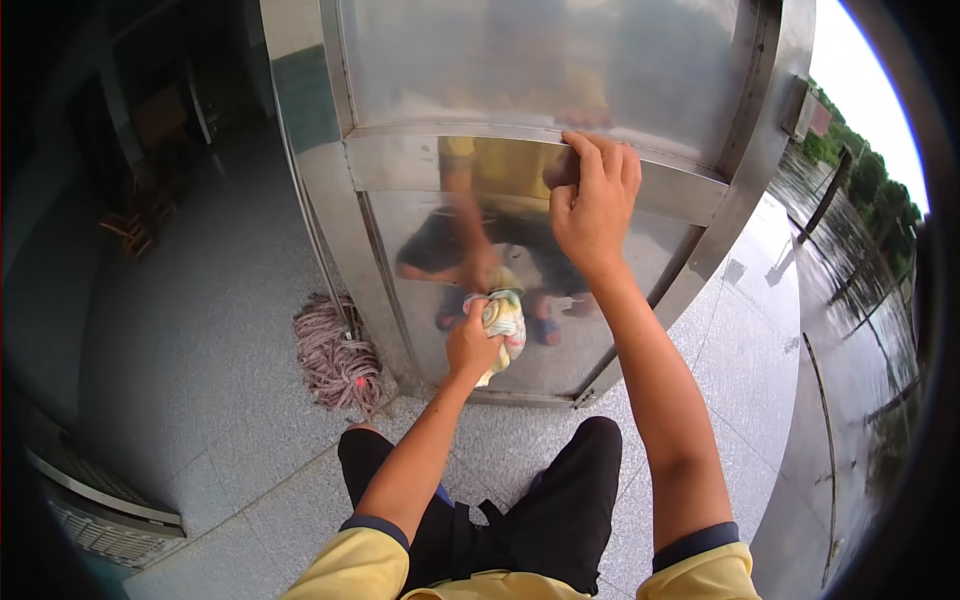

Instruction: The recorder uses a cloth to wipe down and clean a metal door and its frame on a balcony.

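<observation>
My left hand (474,341) is closed around a bunched, multicoloured cloth (505,322), pressed against the lower shiny panel of a metal door (645,247). The door has a metal frame and a crossbar (405,163) between its upper and lower panels. On the crossbar's top ledge rest the bent fingers of my right hand (598,199), higher up and to the right; it holds no loose object. The lower panel reflects my arm, the cloth and sandalled feet.
A string mop (339,356) stands on the speckled floor left of the door. Farther left are a small wooden chair (129,231) and a slatted metal piece (105,517). A latch (585,399) sits at the door's bottom corner. Water with posts (825,196) lies beyond the floor's right edge.
</observation>
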A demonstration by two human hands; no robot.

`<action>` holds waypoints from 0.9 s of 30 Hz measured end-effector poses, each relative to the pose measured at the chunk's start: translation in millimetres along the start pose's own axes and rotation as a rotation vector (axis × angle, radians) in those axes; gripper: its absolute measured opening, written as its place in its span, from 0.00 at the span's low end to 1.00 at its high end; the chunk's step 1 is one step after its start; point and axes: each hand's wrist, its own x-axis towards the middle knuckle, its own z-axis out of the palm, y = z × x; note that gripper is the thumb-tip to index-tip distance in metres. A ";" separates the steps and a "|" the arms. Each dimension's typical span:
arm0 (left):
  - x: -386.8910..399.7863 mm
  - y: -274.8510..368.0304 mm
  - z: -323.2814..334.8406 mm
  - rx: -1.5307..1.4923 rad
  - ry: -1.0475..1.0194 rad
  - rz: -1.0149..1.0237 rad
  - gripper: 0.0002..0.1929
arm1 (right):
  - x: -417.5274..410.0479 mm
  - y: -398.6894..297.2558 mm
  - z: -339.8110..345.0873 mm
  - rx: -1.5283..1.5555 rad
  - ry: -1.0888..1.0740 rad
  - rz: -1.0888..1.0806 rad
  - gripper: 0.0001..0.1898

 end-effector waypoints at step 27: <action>34.7 -40.5 -64.7 -0.220 0.279 -0.095 0.21 | -0.6 -5.3 4.5 0.005 0.036 -0.008 0.27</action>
